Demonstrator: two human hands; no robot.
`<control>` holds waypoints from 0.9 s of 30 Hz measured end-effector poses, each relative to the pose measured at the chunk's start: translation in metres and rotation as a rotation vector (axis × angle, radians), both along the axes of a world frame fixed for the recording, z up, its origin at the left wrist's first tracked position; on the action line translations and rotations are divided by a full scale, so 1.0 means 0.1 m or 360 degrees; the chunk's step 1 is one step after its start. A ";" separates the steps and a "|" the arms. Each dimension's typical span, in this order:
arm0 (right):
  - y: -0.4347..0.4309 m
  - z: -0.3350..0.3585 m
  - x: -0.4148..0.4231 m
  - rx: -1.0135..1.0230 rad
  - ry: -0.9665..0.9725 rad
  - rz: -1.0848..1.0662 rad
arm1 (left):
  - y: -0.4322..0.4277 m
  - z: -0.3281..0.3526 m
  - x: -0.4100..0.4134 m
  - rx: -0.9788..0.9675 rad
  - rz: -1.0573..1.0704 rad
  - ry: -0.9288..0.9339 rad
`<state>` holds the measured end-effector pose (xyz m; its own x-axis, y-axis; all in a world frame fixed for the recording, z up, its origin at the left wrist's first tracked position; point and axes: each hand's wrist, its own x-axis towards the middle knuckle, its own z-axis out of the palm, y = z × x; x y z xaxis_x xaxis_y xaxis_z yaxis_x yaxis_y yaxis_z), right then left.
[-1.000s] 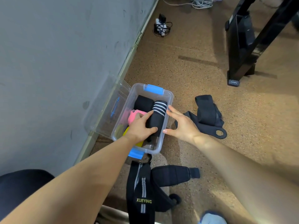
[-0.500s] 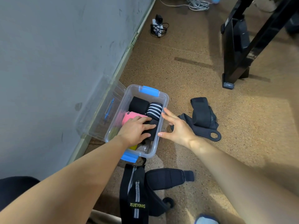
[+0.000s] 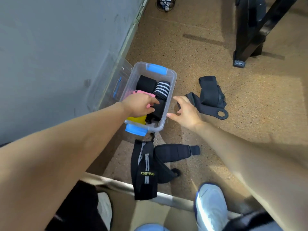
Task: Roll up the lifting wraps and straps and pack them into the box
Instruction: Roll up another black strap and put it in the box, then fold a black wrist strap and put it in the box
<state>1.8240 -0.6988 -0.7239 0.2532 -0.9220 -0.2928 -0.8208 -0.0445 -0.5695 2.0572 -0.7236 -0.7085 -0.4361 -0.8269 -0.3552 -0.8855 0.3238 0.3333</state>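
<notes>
On a speckled tan floor (image 3: 208, 47) beside a grey wall (image 3: 58, 39), the clear plastic box (image 3: 174, 79) holds rolled wraps. The left hand (image 3: 140, 105) reaches inside, fingers laid fairly straight on a black rolled wrap (image 3: 159, 109). The right hand (image 3: 186, 112) hovers just right of the box, fingers spread and empty. Loose black straps (image 3: 210, 95) lie to the right, a XUEYING wrap (image 3: 145, 172) nearer, and a black metal frame (image 3: 246, 39) far right.

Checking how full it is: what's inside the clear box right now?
The clear box holds a black roll, a striped roll, a pink roll, a yellow item and a dark roll. The left hand covers the middle, hiding whatever lies beneath.
</notes>
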 end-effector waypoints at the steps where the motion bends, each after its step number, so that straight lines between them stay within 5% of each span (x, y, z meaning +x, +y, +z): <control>1: 0.17 -0.01 0.00 -0.0039 0.0021 -0.0059 | 0.04 0.12 0.00 -0.0042 -0.0005 -0.0006; 8: 1.10 -0.16 0.43 0.0590 -0.0068 0.0196 | 0.39 1.00 -0.02 -0.0149 -0.0260 -0.0100; 13: 1.23 -0.36 0.66 0.0547 0.0024 0.0097 | 0.66 1.31 0.07 -0.0174 -0.0268 -0.0044; 21: 0.88 0.35 0.46 0.0932 -0.0668 -0.0183 | 0.62 1.17 0.02 0.0337 0.0080 0.0216; 27: 0.57 1.19 0.08 0.0792 -0.1155 -0.0520 | 0.59 1.11 -0.20 0.0746 0.0360 0.0805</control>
<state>1.8321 -0.6423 -0.6048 0.2789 -0.7910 -0.5446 -0.1865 0.5117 -0.8387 2.0374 -0.6642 -0.5973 -0.4771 -0.7266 -0.4944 -0.6145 -0.1263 0.7787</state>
